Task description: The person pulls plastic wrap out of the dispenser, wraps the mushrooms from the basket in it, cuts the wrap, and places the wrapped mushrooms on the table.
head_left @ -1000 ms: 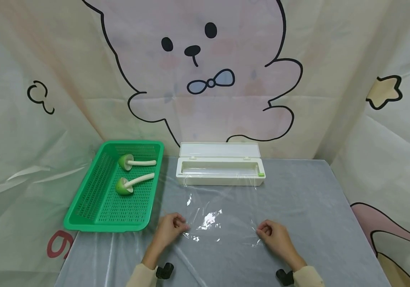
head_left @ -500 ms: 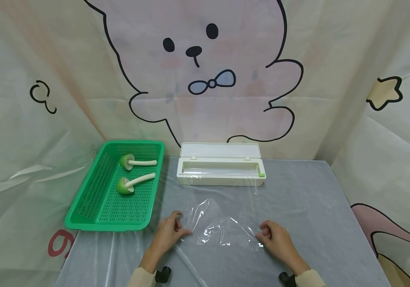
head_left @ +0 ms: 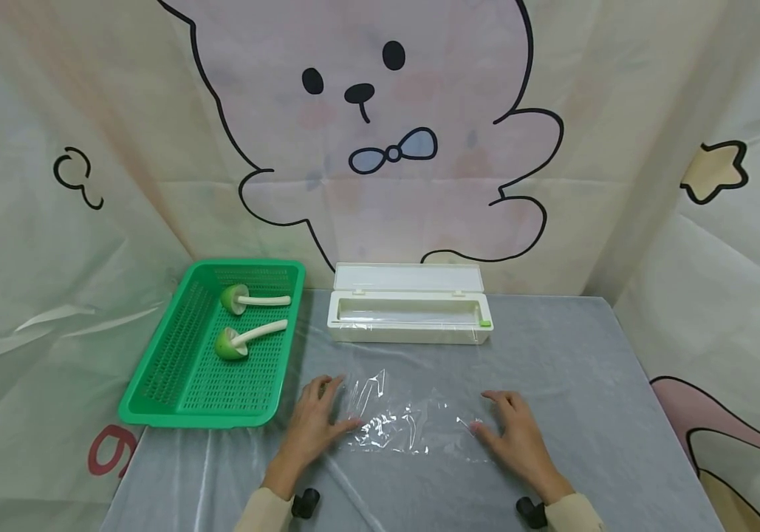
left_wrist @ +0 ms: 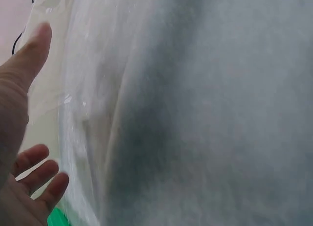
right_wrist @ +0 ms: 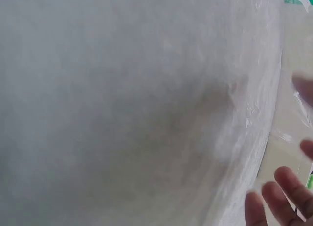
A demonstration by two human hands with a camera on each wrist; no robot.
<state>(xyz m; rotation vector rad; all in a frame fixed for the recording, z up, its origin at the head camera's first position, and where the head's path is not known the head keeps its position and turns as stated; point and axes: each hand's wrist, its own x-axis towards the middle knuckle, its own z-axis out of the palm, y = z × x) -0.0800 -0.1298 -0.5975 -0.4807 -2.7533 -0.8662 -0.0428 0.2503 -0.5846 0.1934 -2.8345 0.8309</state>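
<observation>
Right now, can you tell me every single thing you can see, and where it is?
Plastic wrap: 1 stretch, clear, between the hands
Box: 1, white, beyond the wrap
Lid: 1, white, open at the box's back
Basket: 1, green, on the left
Mushrooms: 2, green caps with white stems, in the basket
Table: 1, grey, under the box
Bear drawing: 1, pinkish with black lines, behind the table
Star drawing: 1, yellow, far right
Sleeves: 2, cream, bottom edge
Black wrist pieces: 2, black, beside the sleeves
Hands: 2, bare, either side of the wrap
</observation>
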